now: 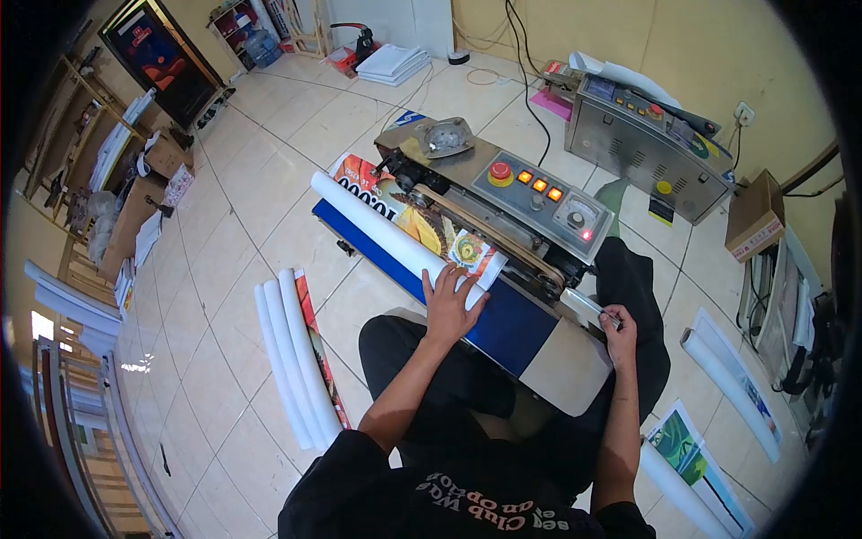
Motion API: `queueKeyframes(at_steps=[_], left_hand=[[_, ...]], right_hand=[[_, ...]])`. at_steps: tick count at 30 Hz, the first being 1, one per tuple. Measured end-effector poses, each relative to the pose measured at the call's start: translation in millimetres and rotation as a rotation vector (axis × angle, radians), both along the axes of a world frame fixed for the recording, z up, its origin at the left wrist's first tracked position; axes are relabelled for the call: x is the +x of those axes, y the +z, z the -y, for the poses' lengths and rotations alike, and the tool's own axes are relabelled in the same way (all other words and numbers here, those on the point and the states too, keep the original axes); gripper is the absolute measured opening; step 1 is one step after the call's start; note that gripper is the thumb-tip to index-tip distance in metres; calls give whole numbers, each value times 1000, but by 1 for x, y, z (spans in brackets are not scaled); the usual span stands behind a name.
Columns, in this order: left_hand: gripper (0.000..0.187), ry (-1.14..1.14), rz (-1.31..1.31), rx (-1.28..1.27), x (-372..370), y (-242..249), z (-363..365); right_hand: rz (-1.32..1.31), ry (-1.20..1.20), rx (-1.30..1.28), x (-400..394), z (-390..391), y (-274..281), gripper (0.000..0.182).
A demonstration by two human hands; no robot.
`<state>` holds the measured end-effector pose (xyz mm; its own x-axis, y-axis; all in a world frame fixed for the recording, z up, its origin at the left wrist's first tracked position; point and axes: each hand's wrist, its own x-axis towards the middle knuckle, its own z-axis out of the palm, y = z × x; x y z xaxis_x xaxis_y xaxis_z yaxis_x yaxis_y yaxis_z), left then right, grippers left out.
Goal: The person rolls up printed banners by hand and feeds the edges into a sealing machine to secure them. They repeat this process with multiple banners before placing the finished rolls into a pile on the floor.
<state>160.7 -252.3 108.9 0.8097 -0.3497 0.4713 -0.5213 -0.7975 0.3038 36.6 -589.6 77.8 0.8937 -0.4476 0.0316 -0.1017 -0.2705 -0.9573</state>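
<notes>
A band sealing machine (539, 202) with a lit control panel stands in front of me, between my legs. Along its blue conveyor belt (512, 328) lies a partly rolled printed banner (377, 225), its white roll nearest me and a colourful food print showing beyond it. My left hand (452, 304) rests on the near end of the roll, fingers spread over it. At the machine's right end, my right hand (618, 331) is closed in a pinch on the edge of a clear plastic strip (584, 307). The strip's other end meets the sealing band.
Several rolled banners (292, 359) lie on the tiled floor at left. More rolls (732, 386) lie at right. A second metal machine (646, 144) and a cardboard box (754, 216) stand by the wall. A black cable (530, 99) runs down behind the sealer.
</notes>
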Motion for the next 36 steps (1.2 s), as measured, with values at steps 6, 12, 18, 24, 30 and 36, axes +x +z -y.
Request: queueKeyframes(at_steps=[6, 12, 18, 24, 30, 36], left_hand=[[47, 18, -41, 61, 0, 10, -10], [57, 36, -72, 38, 6, 12, -22], [60, 95, -58, 59, 12, 13, -24], [68, 182, -98, 54, 25, 6, -30], [86, 403, -122, -78, 33, 0, -27], [90, 567, -261, -95, 43, -12, -28]], right_hand=[[-20, 12, 1, 0, 3, -3, 14], [-9, 21, 25, 1, 4, -2, 17], [-22, 25, 37, 1, 4, -2, 17], [-11, 22, 44, 0, 5, -5, 16], [-17, 29, 82, 0, 2, 4, 15], [-21, 36, 102, 0, 5, -4, 15]])
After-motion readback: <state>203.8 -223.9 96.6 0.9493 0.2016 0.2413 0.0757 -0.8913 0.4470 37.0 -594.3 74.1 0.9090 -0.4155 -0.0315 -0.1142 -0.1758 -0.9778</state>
